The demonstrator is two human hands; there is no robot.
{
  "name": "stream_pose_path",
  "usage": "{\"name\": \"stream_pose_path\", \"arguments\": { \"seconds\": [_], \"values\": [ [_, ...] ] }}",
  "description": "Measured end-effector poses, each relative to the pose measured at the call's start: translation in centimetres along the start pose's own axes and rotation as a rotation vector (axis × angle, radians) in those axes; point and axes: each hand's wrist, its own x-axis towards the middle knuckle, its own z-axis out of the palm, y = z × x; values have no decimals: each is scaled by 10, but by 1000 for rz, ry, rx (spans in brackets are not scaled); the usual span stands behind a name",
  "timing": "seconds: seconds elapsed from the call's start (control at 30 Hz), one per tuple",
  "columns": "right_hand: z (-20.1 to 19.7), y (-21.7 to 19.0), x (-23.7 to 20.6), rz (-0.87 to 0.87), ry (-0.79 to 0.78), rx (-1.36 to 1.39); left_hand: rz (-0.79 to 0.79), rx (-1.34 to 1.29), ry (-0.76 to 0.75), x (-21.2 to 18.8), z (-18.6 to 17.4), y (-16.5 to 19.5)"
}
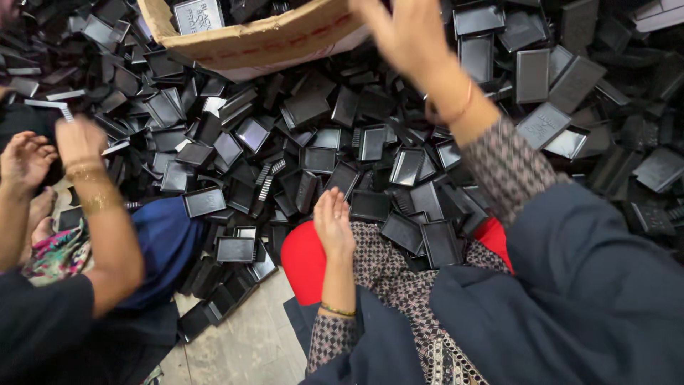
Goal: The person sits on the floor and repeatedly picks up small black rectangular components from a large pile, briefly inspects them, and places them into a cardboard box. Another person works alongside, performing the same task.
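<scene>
A deep heap of flat black plastic trays (370, 142) and comb-like black pieces covers the floor ahead of me. My left hand (333, 222) lies flat at the near edge of the heap, its fingertips touching a black tray (343, 178), and it grips nothing. Blurred with motion, my right hand (407, 34) is raised, fingers spread and empty, just right of a cardboard box (271, 39). Several black trays (420, 239) rest on my patterned lap over a red cushion (303, 260).
The cardboard box at the top holds more black parts. A co-worker sits at the left, with one hand (25, 160) and a bangled hand (78, 139) raised over the heap, and blue cloth (164, 242) beside them. Bare stone floor (249, 342) shows between us.
</scene>
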Motion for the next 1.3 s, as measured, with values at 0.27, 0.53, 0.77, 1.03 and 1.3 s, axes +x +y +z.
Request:
{"name": "stream_pose_path", "arguments": {
  "seconds": [0.27,0.53,0.77,1.03,1.3],
  "values": [
    [19,-23,-282,-9,-1092,-462,-116,-23,14,23,-35,-9],
    [-30,-82,-224,354,-792,837,-746,-145,-240,1,-3,-31],
    [29,39,-196,327,-594,-501,-406,-127,-60,21,-10,-15],
    [37,50,-190,437,-673,-239,-502,-107,93,13,-26,-17],
    [24,6,-189,28,-609,246,-547,-89,60,26,-14,-33]
  ]
}}
